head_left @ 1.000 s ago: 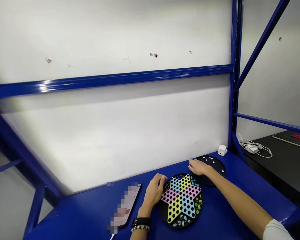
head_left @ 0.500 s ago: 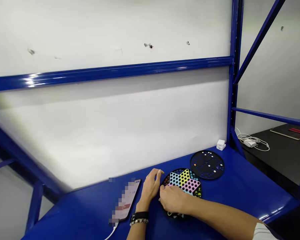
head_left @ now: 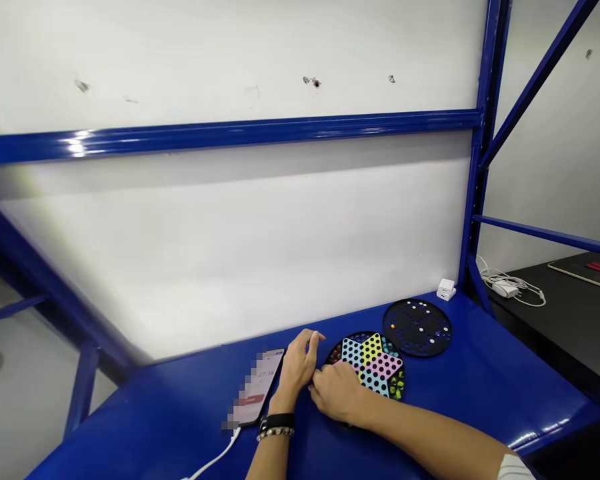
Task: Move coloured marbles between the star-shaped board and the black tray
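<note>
A round black game board with a star of yellow, pink and light-blue perforated triangles (head_left: 380, 367) lies on the blue shelf top (head_left: 480, 393). My left hand (head_left: 297, 365) rests at the board's left edge, fingers loosely apart, index finger raised, holding nothing. My right hand (head_left: 337, 393) covers the board's near-left part, its fingers curled down and pressed together. What they hold is hidden. A black perforated disc (head_left: 417, 327) with a few small pegs or marbles lies just behind and right of the board.
A phone (head_left: 257, 387) with a white cable (head_left: 215, 460) lies left of my left hand. A small white charger (head_left: 446, 289) sits by the blue upright. A black table (head_left: 555, 327) at right carries a cable bundle (head_left: 510, 288) and a tablet (head_left: 585, 272).
My right hand left the black disc, came back over the coloured board and shifted slightly left along its near edge. The left hand stayed at the board's left edge.
</note>
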{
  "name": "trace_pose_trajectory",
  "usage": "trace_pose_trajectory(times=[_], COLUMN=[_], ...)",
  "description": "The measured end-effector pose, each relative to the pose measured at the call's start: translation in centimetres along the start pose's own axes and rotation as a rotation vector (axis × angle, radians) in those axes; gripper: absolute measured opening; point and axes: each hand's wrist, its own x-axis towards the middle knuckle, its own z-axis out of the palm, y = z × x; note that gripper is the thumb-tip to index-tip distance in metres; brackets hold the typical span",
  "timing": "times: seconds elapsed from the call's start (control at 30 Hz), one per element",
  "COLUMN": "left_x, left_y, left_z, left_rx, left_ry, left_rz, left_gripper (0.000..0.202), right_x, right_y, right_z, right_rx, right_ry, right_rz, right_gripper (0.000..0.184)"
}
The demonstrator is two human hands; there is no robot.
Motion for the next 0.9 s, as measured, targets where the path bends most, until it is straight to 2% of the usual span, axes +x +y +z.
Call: trace_pose_trajectory(times=[0.17, 0.53, 0.7, 0.9], left_x=[-0.1, 0.0, -0.2, -0.2], left_y=[0.7, 1.3, 1.2, 1.3], left_z=[0.1, -0.9, -0.7, -0.6], left_rx=[0.019, 0.094, 0.075, 0.061], left_ry=[0.011, 0.175, 0.168, 0.168], left_rz=[0.025, 0.123, 0.110, 0.110], left_gripper=[0.046, 0.045, 0.046, 0.044], right_x=[-0.2, 0.7, 0.6, -0.9], right_y=[0.4, 0.2, -0.1, 0.0], right_z=[-0.4, -0.1, 0.3, -0.1], right_rx=[-0.011, 0.140, 0.110, 0.033], right_ry=[0.005, 0.034, 0.017, 0.101], right_rz=[-0.001, 0.062, 0.030, -0.021], right_gripper=[0.033, 0.034, 0.033, 0.030])
